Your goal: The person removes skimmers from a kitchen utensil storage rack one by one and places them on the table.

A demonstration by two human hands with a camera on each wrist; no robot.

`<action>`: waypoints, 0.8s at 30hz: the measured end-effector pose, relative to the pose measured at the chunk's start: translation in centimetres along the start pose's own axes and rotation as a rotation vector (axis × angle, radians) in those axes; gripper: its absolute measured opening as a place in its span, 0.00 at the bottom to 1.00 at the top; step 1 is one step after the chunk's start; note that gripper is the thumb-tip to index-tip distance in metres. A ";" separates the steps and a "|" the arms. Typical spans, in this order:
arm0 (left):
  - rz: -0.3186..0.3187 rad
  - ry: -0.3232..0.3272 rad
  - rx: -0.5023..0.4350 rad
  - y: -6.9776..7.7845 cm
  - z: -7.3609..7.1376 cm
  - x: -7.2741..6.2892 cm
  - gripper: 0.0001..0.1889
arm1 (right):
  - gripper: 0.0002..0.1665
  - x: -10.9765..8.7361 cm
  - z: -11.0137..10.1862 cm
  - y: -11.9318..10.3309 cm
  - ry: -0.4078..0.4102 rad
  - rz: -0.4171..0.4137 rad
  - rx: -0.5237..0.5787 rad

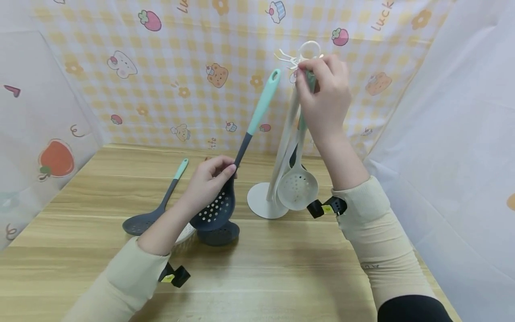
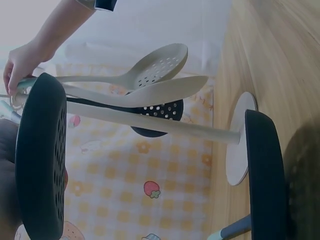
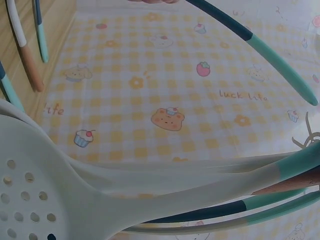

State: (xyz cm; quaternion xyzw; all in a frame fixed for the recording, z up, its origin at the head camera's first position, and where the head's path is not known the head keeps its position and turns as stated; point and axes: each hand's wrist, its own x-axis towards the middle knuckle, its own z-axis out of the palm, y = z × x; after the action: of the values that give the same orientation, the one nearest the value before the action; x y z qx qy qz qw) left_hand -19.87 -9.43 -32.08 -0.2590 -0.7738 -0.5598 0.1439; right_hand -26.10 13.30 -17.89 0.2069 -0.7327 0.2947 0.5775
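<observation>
My left hand (image 1: 209,181) grips the dark neck of a skimmer (image 1: 216,208), just above its perforated bowl. The skimmer's mint handle (image 1: 263,105) tilts up and right. At the top of a white utensil stand (image 1: 286,134), my right hand (image 1: 327,96) pinches the mint handle end of a white slotted spoon (image 1: 297,191), close to the hooks (image 1: 287,58). This spoon hangs bowl-down alongside the pole. Behind it in the left wrist view are another pale utensil (image 2: 150,93) and a dark perforated one (image 2: 170,111). Whether the spoon's handle sits on a hook is hidden by the fingers.
On the wooden table (image 1: 257,277) lie a dark turner (image 1: 146,219) with a mint handle, a dark utensil head (image 1: 220,235), and a white utensil (image 1: 186,233) partly behind my left forearm. A patterned cloth (image 1: 193,58) backs the table, and white cloth (image 1: 458,134) stands at right.
</observation>
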 end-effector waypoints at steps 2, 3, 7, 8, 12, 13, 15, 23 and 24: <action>0.001 0.013 0.013 -0.2 -0.3 -0.1 0.08 | 0.06 0.0 0.0 0.0 -0.001 0.001 0.000; 0.004 0.019 0.016 -0.3 -0.5 -0.2 0.08 | 0.06 0.0 0.0 0.0 -0.001 0.001 0.002; -0.022 0.028 0.052 -0.6 -1.3 -0.6 0.10 | 0.06 0.0 0.0 0.0 -0.003 0.000 0.001; -0.034 0.027 0.062 -0.8 -1.5 -0.8 0.10 | 0.06 0.0 0.0 0.0 -0.004 -0.001 0.000; -0.093 0.034 0.103 -1.2 -2.4 -1.2 0.12 | 0.06 0.0 0.0 0.0 -0.004 -0.002 -0.001; -0.102 0.037 0.107 -1.3 -2.6 -1.3 0.12 | 0.06 0.0 0.0 0.0 -0.004 -0.003 0.000; -0.114 0.043 0.108 -1.4 -3.0 -1.6 0.13 | 0.06 0.0 0.0 0.0 -0.004 -0.003 -0.001; -0.108 0.106 0.117 -2.1 -4.7 -2.6 0.12 | 0.07 -0.1 -0.1 0.0 -0.012 -0.002 -0.014; -0.110 0.112 0.118 -2.2 -4.9 -2.8 0.12 | 0.07 -0.1 0.0 0.0 -0.014 0.001 -0.016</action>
State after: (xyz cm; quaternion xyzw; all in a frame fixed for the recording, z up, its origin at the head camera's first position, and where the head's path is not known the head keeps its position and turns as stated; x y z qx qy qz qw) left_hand -19.14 -15.24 -33.65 -0.1753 -0.8092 -0.5340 0.1711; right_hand -26.02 13.30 -17.96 0.2040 -0.7390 0.2875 0.5741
